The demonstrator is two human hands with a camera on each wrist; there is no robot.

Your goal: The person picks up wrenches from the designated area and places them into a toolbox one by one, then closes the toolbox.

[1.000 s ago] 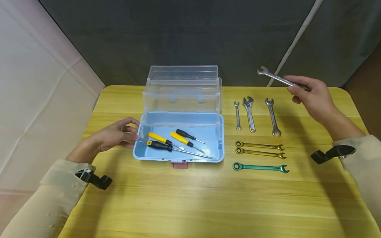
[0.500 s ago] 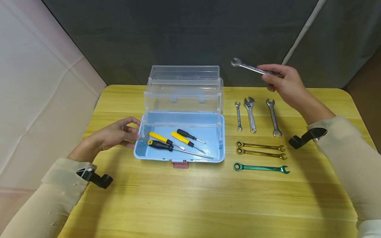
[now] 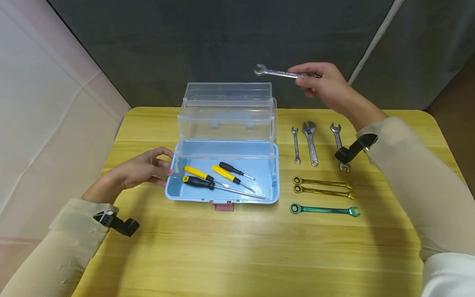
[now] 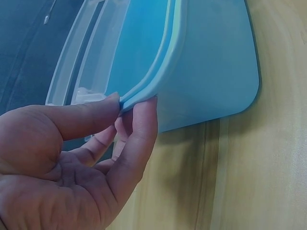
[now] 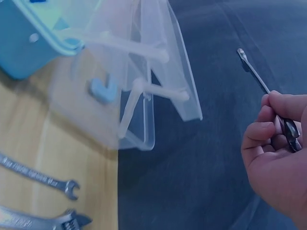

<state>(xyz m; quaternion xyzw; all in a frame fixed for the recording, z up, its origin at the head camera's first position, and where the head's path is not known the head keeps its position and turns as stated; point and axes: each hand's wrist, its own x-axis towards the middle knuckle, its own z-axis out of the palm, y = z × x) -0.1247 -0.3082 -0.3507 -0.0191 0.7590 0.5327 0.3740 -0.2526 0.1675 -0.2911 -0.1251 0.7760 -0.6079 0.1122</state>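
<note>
A light blue toolbox (image 3: 222, 199) stands on the table with its clear tiered trays (image 3: 227, 128) raised at the back. My left hand (image 3: 144, 170) is at its left side; in the left wrist view, thumb and finger pinch the blue rim (image 4: 160, 81). Up above the far table edge, right of the trays, my right hand (image 3: 326, 82) holds a silver open-end wrench (image 3: 276, 73) by one end, its free jaw pointing left. Several screwdrivers, among them a long black one (image 3: 198, 182) and a yellow one (image 3: 226, 173), lie in the box.
Right of the box lie a small silver wrench (image 3: 296, 145), an adjustable wrench (image 3: 311, 144) and another silver wrench (image 3: 336, 132), partly hidden by the right wrist camera. Nearer are two gold wrenches (image 3: 324, 192) and a green one (image 3: 324, 209). A dark curtain (image 3: 167, 49) hangs behind.
My right hand has carried the silver wrench leftward and a little up, from over the table's right side toward the raised trays. The left hand stays at the rim.
</note>
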